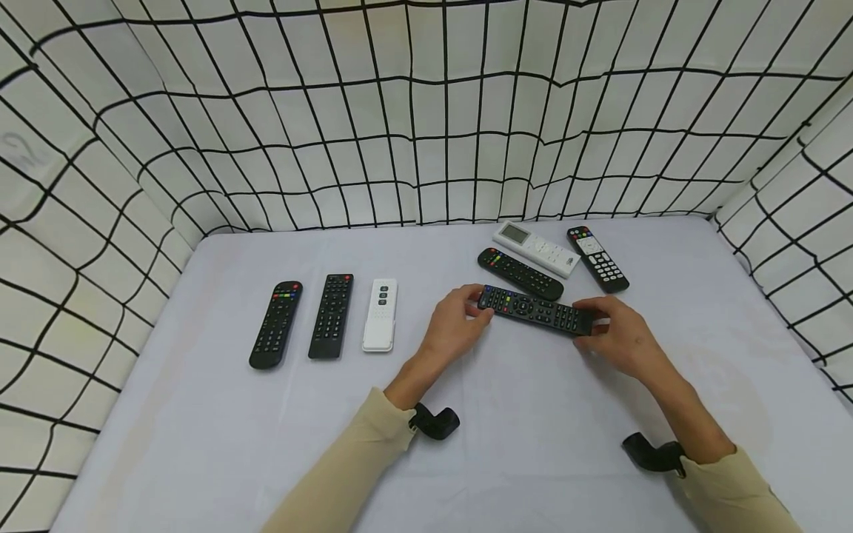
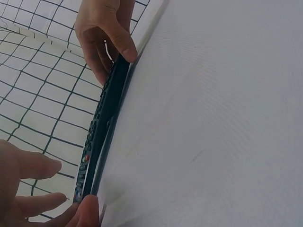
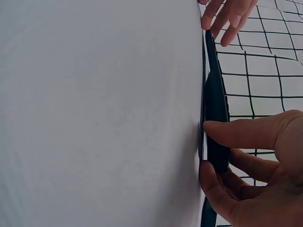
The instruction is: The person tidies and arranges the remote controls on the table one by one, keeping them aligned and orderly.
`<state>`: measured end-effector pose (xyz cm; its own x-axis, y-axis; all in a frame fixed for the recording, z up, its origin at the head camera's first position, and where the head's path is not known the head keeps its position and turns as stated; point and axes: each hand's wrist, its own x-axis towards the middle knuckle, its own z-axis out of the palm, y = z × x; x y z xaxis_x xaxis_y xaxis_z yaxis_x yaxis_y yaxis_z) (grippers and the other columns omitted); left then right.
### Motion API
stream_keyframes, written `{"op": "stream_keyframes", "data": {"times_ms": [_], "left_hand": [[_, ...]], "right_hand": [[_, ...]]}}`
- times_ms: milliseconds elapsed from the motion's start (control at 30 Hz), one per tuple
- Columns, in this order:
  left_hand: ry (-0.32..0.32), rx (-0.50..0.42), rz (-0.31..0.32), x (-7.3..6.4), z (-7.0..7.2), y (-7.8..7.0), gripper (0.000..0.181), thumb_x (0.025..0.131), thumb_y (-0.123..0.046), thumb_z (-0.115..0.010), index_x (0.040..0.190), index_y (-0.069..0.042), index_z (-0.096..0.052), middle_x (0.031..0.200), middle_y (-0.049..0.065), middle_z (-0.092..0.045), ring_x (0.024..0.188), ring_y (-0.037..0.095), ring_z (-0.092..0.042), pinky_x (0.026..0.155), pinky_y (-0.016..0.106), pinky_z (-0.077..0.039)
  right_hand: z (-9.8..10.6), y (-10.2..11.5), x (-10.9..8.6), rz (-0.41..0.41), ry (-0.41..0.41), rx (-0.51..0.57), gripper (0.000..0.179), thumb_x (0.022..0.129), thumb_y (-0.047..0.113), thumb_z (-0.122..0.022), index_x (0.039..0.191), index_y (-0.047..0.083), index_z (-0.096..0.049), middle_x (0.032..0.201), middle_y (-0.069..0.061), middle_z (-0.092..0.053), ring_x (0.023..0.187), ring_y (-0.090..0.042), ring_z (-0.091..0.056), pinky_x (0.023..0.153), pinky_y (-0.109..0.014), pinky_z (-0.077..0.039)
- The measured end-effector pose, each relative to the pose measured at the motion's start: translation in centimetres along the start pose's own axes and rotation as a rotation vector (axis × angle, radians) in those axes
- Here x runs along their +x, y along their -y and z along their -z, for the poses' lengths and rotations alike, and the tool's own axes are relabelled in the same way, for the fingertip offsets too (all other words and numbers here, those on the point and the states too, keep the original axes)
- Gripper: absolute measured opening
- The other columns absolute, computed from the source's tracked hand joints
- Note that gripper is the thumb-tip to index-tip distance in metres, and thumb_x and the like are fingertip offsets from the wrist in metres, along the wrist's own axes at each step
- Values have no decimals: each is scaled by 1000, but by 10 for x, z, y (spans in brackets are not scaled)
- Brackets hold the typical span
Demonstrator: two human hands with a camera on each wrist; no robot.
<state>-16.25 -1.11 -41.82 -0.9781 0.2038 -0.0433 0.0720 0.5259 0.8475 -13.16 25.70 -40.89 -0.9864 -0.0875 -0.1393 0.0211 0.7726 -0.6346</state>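
Note:
A long black remote control [image 1: 533, 309] lies crosswise between the two hands at the right of the table, its buttons facing up in the head view. My left hand [image 1: 455, 322] holds its left end, thumb on the near side and fingers on the far side. At the other end, my right hand [image 1: 623, 339] pinches the remote between thumb and fingers. The right wrist view shows that thumb and fingertips around the dark end [image 3: 218, 142] of the remote, close to the tabletop. Just behind it lies a second black remote with rounded ends [image 1: 520, 274].
Farther back are a white remote with a small screen [image 1: 536, 249] and a black remote with white keys [image 1: 598, 259]. Left of the hands, two black remotes [image 1: 276, 326] [image 1: 331, 317] and a white remote [image 1: 380, 314] form a row. Black netting [image 1: 413, 137] over white cloth encloses the white table [image 1: 200, 414].

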Motion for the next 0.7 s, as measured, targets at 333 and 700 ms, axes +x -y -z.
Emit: {"op": "stream_keyframes", "data": {"times_ms": [333, 700], "left_hand": [[-56, -115, 7, 5, -3, 0, 50, 98, -11, -69, 146, -4, -56, 138, 19, -61, 112, 28, -72, 85, 34, -61], [-70, -243, 1, 8, -6, 4, 52, 92, -1, -74, 142, -2, -58, 134, 21, -54, 88, 27, -78, 67, 20, -59]], "right_hand": [[-2, 3, -2, -3, 3, 34, 61, 85, 7, -83, 140, -2, -56, 141, -30, -57, 120, -48, -63, 101, -57, -56], [-10, 9, -5, 10, 15, 61, 64, 85, 11, -84, 140, -1, -54, 142, -27, -58, 119, -44, -63, 100, -55, -55]]}}
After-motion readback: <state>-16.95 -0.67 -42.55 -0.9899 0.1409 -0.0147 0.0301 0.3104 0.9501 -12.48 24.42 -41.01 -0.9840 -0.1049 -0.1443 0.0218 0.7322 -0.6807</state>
